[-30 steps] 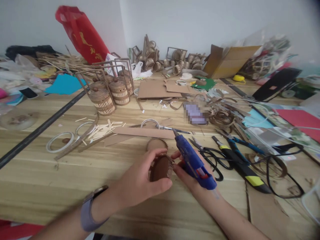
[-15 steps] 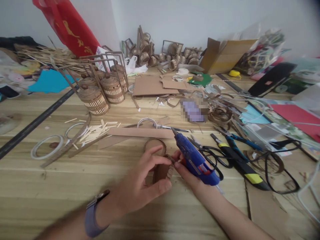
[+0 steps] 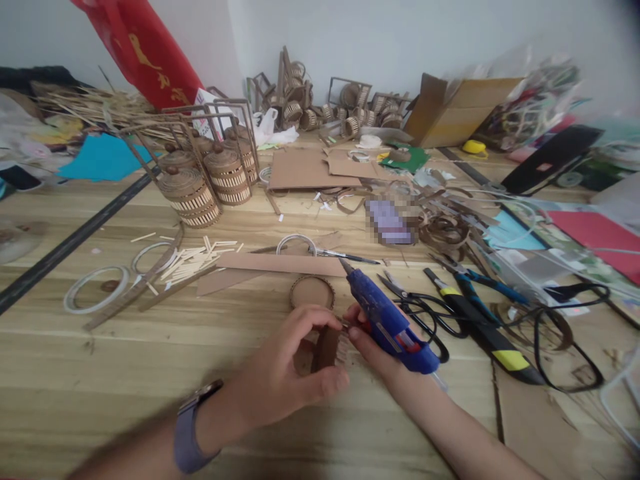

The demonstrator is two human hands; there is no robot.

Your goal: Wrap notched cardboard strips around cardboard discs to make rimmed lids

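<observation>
My left hand [image 3: 280, 370] curves around a brown cardboard piece [image 3: 325, 348] with a ridged edge, thumb below and fingertips on its upper rim. Much of that piece is hidden behind the fingers. In my right hand [image 3: 375, 352] is a blue hot glue gun [image 3: 387, 320], its nozzle pointing up and away to the left. The thumb and a finger of this hand also meet at the cardboard piece's upper right edge, close to the left fingertips. Just beyond lies a round cardboard lid-like disc [image 3: 313, 293] with a ridged rim.
A flat cardboard strip [image 3: 285, 264] and loose pale sticks [image 3: 200, 259] lie ahead. Scissors [image 3: 415, 300], a black-and-yellow cutter [image 3: 487, 337] and pliers [image 3: 480, 293] crowd the right, with a black cable [image 3: 537, 360]. Small slatted baskets [image 3: 187, 197] stand at back left.
The raised fingers of my left hand have come down and curled onto the cardboard piece, uncovering more of the round disc. The glue gun stays in my right hand, almost unmoved.
</observation>
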